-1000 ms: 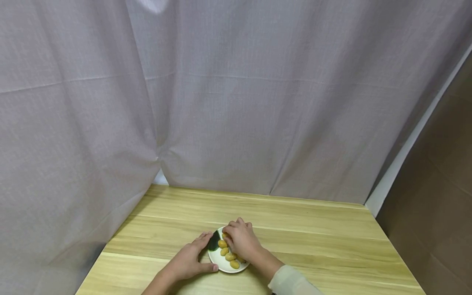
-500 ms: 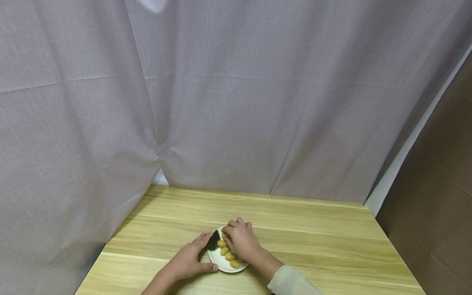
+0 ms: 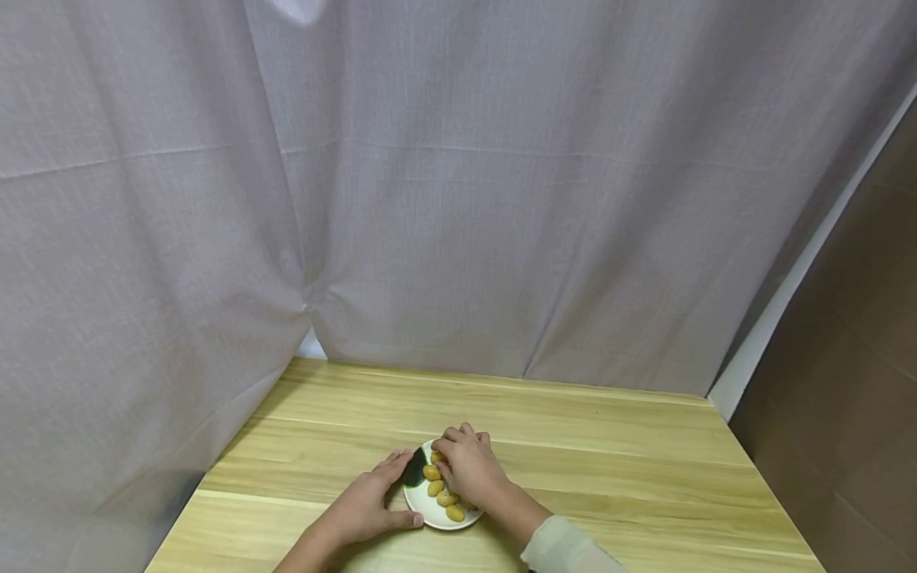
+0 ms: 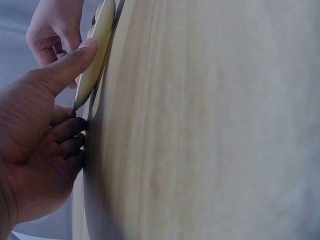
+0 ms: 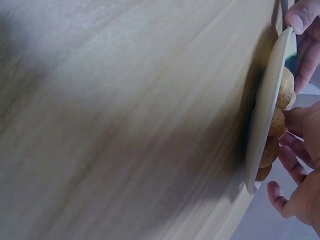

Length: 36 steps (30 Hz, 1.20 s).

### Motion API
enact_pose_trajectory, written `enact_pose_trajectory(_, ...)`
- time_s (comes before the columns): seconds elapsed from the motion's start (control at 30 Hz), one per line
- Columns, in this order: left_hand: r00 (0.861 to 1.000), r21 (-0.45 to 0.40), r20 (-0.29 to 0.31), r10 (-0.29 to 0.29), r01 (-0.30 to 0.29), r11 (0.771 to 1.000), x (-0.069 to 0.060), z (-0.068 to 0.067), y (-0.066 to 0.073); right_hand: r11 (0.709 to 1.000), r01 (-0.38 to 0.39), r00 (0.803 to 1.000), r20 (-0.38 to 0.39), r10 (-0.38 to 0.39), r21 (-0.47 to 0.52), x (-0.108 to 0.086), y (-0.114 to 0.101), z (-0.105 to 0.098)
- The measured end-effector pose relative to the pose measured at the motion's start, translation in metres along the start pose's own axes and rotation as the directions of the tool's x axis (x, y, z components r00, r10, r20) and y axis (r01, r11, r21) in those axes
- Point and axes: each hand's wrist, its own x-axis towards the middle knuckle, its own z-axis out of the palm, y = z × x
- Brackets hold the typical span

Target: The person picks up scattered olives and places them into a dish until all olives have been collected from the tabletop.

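Note:
A small round white plate (image 3: 423, 503) with a dark green patch (image 3: 415, 468) lies low in the head view. Several small oval yellow-orange fruits, like kumquats (image 3: 454, 513), sit in a row across it. My left hand (image 3: 365, 503) rests at the plate's left side, thumb at the front rim and fingers reaching along the far left edge. Over the plate's right half, my right hand (image 3: 469, 469) pinches a kumquat (image 3: 436, 457) between thumb and fingers near the far rim. My right hand hides part of the row. The right wrist view shows the kumquats (image 5: 270, 151) edge-on beside my fingers.
The plate stands on a light wood-grain table (image 3: 609, 454), near its front. Grey curtains (image 3: 458, 239) hang behind and along the left. A brown panel (image 3: 838, 398) stands at the right.

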Motion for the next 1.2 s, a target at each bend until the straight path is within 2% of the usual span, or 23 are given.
enact_pose_trajectory(0.67, 1.000, 0.002, -0.011, 0.020, -0.020, 1.000, 0.003, 0.002, 0.002, 1.000, 0.004, 1.000, -0.028, -0.004, -0.014, -0.003, 0.005, -0.002)
enact_pose_trajectory(1.2, 1.000, 0.023, -0.006, 0.023, -0.023, 0.999, 0.007, -0.002, -0.006, 0.997, -0.060, 0.998, -0.006, 0.061, 0.054, -0.010, 0.011, -0.008)
